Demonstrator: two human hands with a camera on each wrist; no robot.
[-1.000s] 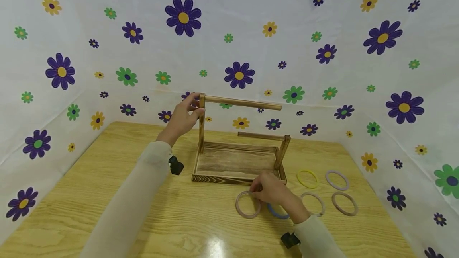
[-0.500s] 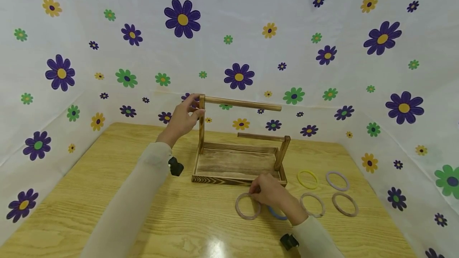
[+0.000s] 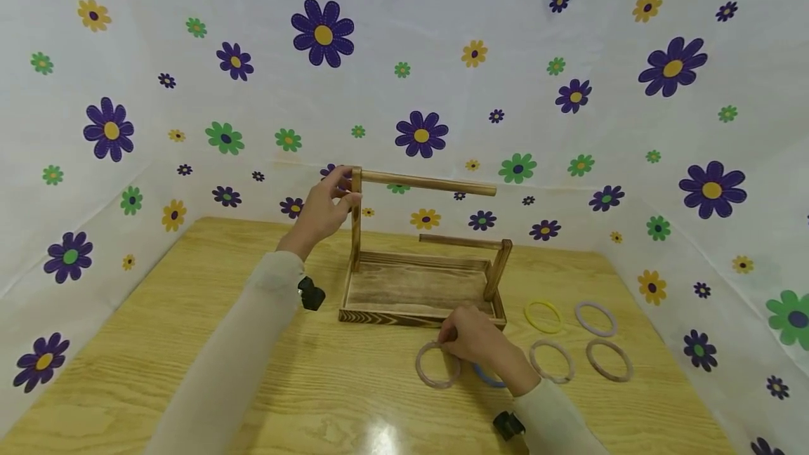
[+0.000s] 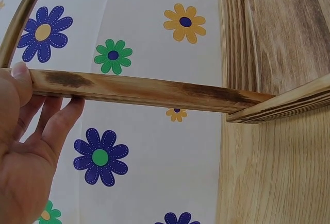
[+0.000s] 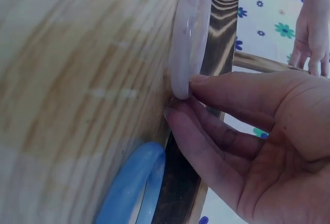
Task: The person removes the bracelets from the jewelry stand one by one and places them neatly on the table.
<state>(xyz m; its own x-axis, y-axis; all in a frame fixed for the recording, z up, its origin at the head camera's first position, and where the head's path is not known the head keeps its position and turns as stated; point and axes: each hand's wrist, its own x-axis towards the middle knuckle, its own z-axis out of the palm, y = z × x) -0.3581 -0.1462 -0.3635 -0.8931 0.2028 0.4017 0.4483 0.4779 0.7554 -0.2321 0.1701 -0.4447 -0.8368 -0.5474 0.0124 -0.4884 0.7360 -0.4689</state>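
Observation:
My left hand (image 3: 319,210) grips the top of the left post (image 3: 357,230) of a wooden bangle stand. In the left wrist view the thumb lies on one side of that post and the fingertips on the other. Its upper bar (image 3: 430,182) runs rightward from the post, and a lower bar (image 3: 461,240) comes off the shorter right post. In front of the stand's tray, my right hand (image 3: 477,339) pinches the edge of a pale pinkish bangle (image 5: 181,54) between thumb and fingers. The bangle seems to lie on the table. Partly hidden under this hand is a blue bangle (image 5: 126,188).
On the wooden table (image 3: 303,399), right of the stand, lie a yellow bangle (image 3: 543,331), a lilac bangle (image 3: 603,335), a greyish bangle (image 3: 556,379) and a brownish bangle (image 3: 609,377). A white flowered cloth (image 3: 379,97) encloses the back and sides.

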